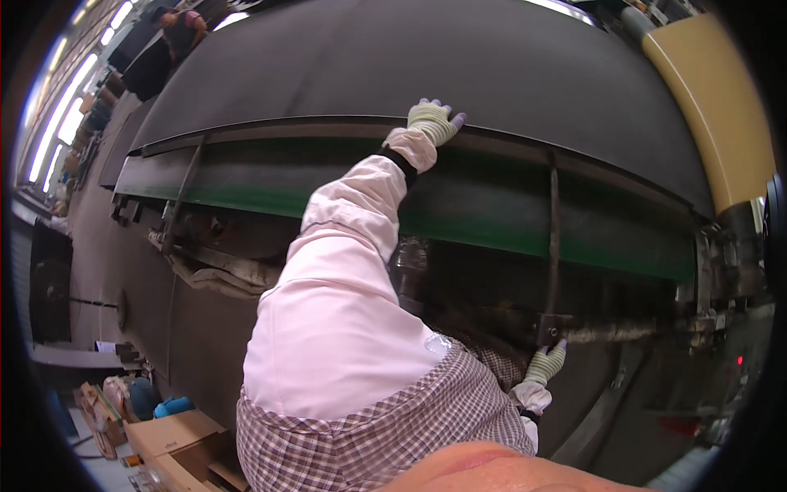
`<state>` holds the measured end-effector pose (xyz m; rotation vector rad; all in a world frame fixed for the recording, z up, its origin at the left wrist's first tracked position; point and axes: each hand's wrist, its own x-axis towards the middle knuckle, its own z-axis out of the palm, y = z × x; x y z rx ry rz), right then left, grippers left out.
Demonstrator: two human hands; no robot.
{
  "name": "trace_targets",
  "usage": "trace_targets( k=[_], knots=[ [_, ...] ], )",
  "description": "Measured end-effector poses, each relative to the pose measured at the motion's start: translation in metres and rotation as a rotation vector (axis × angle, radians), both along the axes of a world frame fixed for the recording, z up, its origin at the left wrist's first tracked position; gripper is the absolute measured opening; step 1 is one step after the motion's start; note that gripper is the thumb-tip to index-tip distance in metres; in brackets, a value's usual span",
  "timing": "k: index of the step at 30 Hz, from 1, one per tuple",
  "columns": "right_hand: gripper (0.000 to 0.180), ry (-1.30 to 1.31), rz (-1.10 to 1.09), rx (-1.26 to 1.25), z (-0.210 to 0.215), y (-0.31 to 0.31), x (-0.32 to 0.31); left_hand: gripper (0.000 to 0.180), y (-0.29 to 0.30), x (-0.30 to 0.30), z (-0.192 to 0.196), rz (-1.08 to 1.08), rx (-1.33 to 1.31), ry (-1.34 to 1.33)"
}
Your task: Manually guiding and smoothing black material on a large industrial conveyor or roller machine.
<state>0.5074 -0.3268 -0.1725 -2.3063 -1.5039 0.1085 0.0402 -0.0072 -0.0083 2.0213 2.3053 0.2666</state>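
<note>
Your left hand [434, 121], in a striped knit glove, reaches up and away from you, fingers spread flat on the near edge of the wide black conveyor belt [459, 66]; that grip is open, pressing rather than clasping. The belt's long axis runs left to right across your view, above the green steel side rail [508, 234]. Your right hand [546, 363] sits low, just beside a small dark metal bracket [551, 328] at the foot of a thin upright strut; whether those fingers close on anything is hidden. Under the frame everything is dark and hard to make out.

Open brown cardboard boxes [176, 447] sit on the floor, lower left.
</note>
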Motion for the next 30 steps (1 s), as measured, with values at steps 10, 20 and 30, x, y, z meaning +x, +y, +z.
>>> trace_targets(
  k=[10,20,30],
  knots=[
    [0.048,0.033,0.000,0.046,0.000,-0.003,-0.003,0.076,-0.023,-0.162,0.009,0.481,-0.221,-0.005],
    [0.031,-0.011,0.110,0.296,0.009,0.004,-0.013,0.073,0.016,-0.045,-0.012,0.057,-0.162,0.067],
    [0.026,0.178,0.075,0.160,0.024,0.008,-0.015,0.079,0.066,0.124,0.013,0.046,-0.270,0.061]
  ],
)
